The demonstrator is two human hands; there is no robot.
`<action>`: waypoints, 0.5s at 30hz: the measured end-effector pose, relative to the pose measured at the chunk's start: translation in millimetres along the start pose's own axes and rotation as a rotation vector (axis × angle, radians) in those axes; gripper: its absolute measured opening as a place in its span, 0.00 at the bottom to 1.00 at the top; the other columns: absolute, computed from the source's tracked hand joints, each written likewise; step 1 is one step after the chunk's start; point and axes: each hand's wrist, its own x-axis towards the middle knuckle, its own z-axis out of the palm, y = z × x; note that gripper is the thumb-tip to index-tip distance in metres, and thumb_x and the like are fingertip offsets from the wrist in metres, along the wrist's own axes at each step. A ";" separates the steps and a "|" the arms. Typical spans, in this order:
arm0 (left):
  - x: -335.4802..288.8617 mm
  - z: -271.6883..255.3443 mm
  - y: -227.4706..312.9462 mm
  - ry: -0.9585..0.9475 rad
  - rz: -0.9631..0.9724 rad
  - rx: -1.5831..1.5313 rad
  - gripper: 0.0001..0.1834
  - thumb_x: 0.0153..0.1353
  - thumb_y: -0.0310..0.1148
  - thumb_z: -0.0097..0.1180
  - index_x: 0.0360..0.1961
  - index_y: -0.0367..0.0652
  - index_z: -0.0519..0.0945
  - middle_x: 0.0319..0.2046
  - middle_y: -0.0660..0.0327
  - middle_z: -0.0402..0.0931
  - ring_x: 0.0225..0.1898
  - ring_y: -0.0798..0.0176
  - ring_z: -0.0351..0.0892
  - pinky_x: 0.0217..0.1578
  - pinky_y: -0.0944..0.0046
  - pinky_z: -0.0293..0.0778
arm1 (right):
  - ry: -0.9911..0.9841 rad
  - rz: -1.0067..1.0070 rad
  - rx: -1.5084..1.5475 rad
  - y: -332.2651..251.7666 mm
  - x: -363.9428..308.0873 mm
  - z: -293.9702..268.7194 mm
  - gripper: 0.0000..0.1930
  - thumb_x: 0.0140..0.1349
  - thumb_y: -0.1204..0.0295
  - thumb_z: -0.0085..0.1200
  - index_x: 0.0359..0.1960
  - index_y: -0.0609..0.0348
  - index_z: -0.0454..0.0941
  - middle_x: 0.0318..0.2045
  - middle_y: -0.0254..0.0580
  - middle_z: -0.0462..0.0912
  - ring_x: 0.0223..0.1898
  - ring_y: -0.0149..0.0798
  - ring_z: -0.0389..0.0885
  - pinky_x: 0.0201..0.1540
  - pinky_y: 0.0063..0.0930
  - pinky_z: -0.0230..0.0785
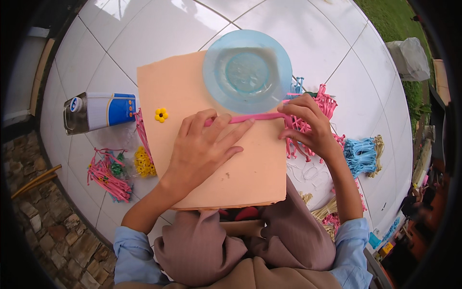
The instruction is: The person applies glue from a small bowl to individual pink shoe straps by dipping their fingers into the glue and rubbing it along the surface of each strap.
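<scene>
A long, soft-looking pink strip (260, 117) lies across the peach-coloured board (240, 168), just below the rim of a translucent blue plate (219, 72). My left hand (204, 144) rests on the board with fingers spread, its fingertips lying over the strip's left part. At the strip's right end, my right hand (308, 125) has thumb and fingers bent in and closed round the pink piece. A small yellow flower (161, 115) with a dark centre sits on the board's left side.
Left of the board stand a metal can (96, 113), a bundle of pink stems (108, 176) and yellow flowers (144, 162). On the right lie pink stems (327, 103), a blue bundle (360, 155) and beige bundles (325, 210) on white tiles (159, 29).
</scene>
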 end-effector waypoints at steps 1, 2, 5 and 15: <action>0.0 0.3 -0.5 0.000 0.000 -0.002 0.28 0.46 0.40 0.61 0.53 0.58 0.75 0.44 0.65 0.67 0.47 0.57 0.63 0.47 0.58 0.65 | 0.013 -0.008 0.009 0.4 -0.1 0.9 0.27 0.40 0.71 0.66 0.47 0.57 0.73 0.39 0.40 0.76 0.38 0.40 0.72 0.40 0.33 0.68; 0.2 0.3 -1.0 0.003 -0.001 -0.022 0.28 0.46 0.39 0.62 0.52 0.58 0.76 0.43 0.64 0.67 0.47 0.57 0.63 0.47 0.58 0.65 | 0.025 -0.016 0.019 0.8 -0.3 2.0 0.28 0.40 0.70 0.67 0.46 0.58 0.73 0.39 0.40 0.76 0.39 0.40 0.72 0.40 0.33 0.68; 0.9 0.9 -3.3 0.011 -0.006 -0.062 0.28 0.45 0.38 0.62 0.52 0.58 0.76 0.43 0.64 0.67 0.46 0.57 0.64 0.47 0.58 0.65 | 0.100 0.020 0.057 1.8 -6.1 9.0 0.29 0.38 0.69 0.69 0.45 0.59 0.72 0.39 0.41 0.76 0.40 0.40 0.73 0.39 0.32 0.69; -2.5 8.3 -9.2 0.078 -0.022 -0.117 0.25 0.43 0.32 0.60 0.48 0.56 0.80 0.39 0.63 0.66 0.43 0.60 0.64 0.45 0.60 0.62 | 0.151 -0.016 0.012 2.9 -10.2 18.0 0.27 0.36 0.69 0.70 0.43 0.56 0.74 0.37 0.41 0.73 0.38 0.41 0.72 0.37 0.32 0.69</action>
